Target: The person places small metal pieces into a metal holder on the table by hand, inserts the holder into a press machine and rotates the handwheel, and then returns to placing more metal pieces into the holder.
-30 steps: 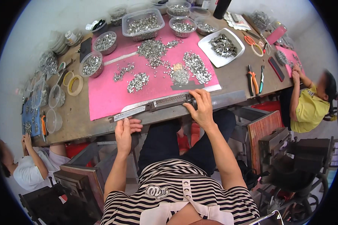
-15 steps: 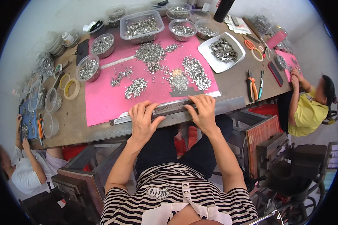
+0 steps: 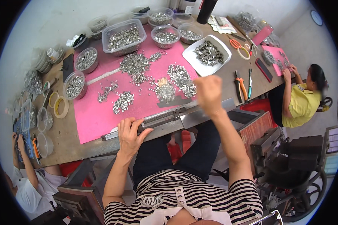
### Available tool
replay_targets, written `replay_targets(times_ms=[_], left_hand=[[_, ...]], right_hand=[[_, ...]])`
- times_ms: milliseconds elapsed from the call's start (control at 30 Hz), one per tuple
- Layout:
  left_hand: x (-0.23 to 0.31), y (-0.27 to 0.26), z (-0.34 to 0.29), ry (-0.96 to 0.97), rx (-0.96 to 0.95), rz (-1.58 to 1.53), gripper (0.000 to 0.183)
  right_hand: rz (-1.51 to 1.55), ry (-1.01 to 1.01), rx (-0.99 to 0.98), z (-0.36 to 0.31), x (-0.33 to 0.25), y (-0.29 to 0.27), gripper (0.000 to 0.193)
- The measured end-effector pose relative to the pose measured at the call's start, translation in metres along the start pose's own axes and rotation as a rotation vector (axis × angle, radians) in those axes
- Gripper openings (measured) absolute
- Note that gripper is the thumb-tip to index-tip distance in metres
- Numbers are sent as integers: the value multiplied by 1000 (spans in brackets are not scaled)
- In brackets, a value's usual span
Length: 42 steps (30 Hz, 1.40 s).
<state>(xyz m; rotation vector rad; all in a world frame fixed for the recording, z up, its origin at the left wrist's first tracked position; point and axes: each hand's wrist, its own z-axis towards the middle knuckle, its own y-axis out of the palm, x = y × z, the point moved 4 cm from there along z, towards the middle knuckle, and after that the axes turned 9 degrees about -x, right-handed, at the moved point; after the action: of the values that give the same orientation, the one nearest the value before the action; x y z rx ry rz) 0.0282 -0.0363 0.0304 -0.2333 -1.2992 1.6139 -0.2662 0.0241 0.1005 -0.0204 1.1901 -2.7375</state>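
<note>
Nearest the wearer, at about six o'clock, the left hand (image 3: 130, 135) lies flat on the near edge of the worktop (image 3: 69, 140), its fingers (image 3: 139, 127) spread open and resting on the long metal bar tool (image 3: 165, 118) that runs along that edge. Just to the three o'clock side, the right hand (image 3: 209, 93) is raised above the bar tool, its fingers curled shut into a fist; whether anything sits inside it cannot be told.

Beyond the bar, toward twelve o'clock, a pink mat (image 3: 97, 120) covers the middle of the worktop and carries loose heaps of small metal parts (image 3: 178, 77), the closest pile lying just past the raised fist. Orange-handled pliers (image 3: 238, 84) lie on bare wood at about two o'clock from the right hand, with a white square tray (image 3: 191, 60) of parts farther on.

Round clear tubs (image 3: 74, 85) of the same parts stand along the mat's nine o'clock edge, beside two rolls of tape (image 3: 61, 107). At the far twelve o'clock end sits a rectangular clear container (image 3: 123, 37) full of parts.

A person in a yellow top (image 3: 302, 105) works at the three o'clock end of the worktop, and another person in white (image 3: 26, 187) sits at the eight o'clock corner
</note>
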Motion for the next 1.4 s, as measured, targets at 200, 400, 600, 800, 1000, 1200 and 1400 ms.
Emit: replay_targets(times_ms=[200,400,600,800,1000,1200,1400], left_hand=[[-1,-1,4,2,-12,31,51],[9,-8,11,1,-16,-32,47],[32,3,64,119,45,-86,25],[21,50,146,227,-44,-105,11],[20,72,179,257,-132,33,6],[31,82,183,283,-242,220,9],[28,88,183,224,-175,263,7]], right_hand=[[-42,262,-135,-35,28,11,10],[37,303,-186,-54,9,23,9],[87,331,-225,-61,9,27,12],[145,368,-161,-71,9,36,15],[190,394,-149,-74,10,34,14],[201,414,-141,-72,7,33,14],[209,350,-142,-66,3,27,14]])
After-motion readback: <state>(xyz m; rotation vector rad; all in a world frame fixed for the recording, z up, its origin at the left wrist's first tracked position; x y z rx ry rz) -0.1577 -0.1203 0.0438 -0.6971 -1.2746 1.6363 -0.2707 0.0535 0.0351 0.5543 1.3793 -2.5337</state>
